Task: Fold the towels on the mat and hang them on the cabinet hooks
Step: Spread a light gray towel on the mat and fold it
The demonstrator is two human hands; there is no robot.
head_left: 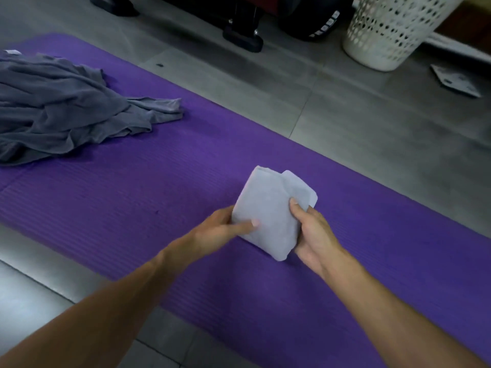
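Now a small pale towel (pixel 268 211), already folded down to a compact packet, is being held just above the purple mat (pixel 159 197) near its middle. It is gripped from both sides: the left hand (pixel 223 227) is curled round the near left edge with the thumb laid flat across the top face, and the right hand (pixel 310 229) is wrapped round the right edge, thumb pressed on top and fingers tucked beneath. One corner layer is seen poking out at the far right of the packet, so the fold is not perfectly square.

By the look of things, the folding of this towel is all but finished, and the hanging step is judged to be next. For that, the packet would have to be kept pinched so the layers are not let slip, then carried to the cabinet hooks, which are nowhere in view; a loop or an open edge would need to be found for the hook.

Over at the far left of the mat, a heap of dark grey cloth (pixel 61 107) is left crumpled and unfolded, well apart from the hands. So more folding is judged to remain.

As for containers, a white perforated laundry basket (pixel 390 33) is stood on the grey floor (pixel 345 107) at the upper right, off the mat. Its contents cannot be made out, since the rim is cut off by the frame.
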